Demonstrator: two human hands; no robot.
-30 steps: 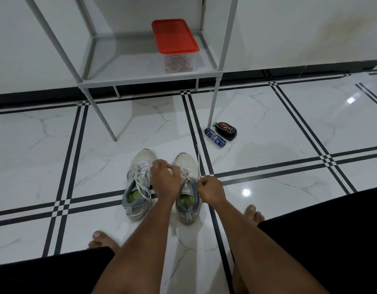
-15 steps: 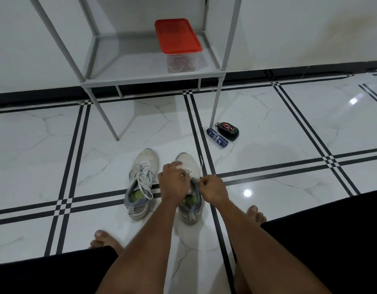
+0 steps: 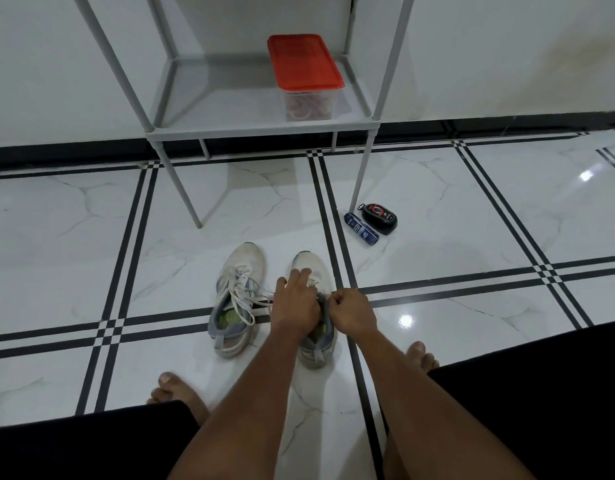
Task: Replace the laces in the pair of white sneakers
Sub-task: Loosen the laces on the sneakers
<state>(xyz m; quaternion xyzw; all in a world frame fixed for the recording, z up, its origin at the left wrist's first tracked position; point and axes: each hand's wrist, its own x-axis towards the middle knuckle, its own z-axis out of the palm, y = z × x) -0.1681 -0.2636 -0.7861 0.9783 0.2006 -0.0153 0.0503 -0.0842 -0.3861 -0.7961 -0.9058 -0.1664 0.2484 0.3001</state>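
Observation:
Two white sneakers stand side by side on the tiled floor, toes pointing away from me. The left sneaker [image 3: 238, 296] has loose white laces spilling over its tongue. My left hand [image 3: 294, 303] lies over the laced part of the right sneaker [image 3: 311, 266], fingers stretched forward onto the upper. My right hand [image 3: 353, 311] is a fist at that shoe's right side, pinching what looks like its lace; the lace itself is mostly hidden. A clear box with a red lid [image 3: 304, 76], holding coiled laces, sits on the grey rack shelf [image 3: 209, 116].
A blue tube [image 3: 361, 230] and a black shoe-polish container [image 3: 380, 218] lie on the floor by the rack's right front leg [image 3: 363, 174]. My bare feet [image 3: 176, 393] and knees in dark shorts frame the bottom of the view. The wall stands behind the rack.
My left hand went from curled fingers on the right sneaker's laces to fingers stretched forward over the upper. My right hand moved in closer to the shoe and stays fisted.

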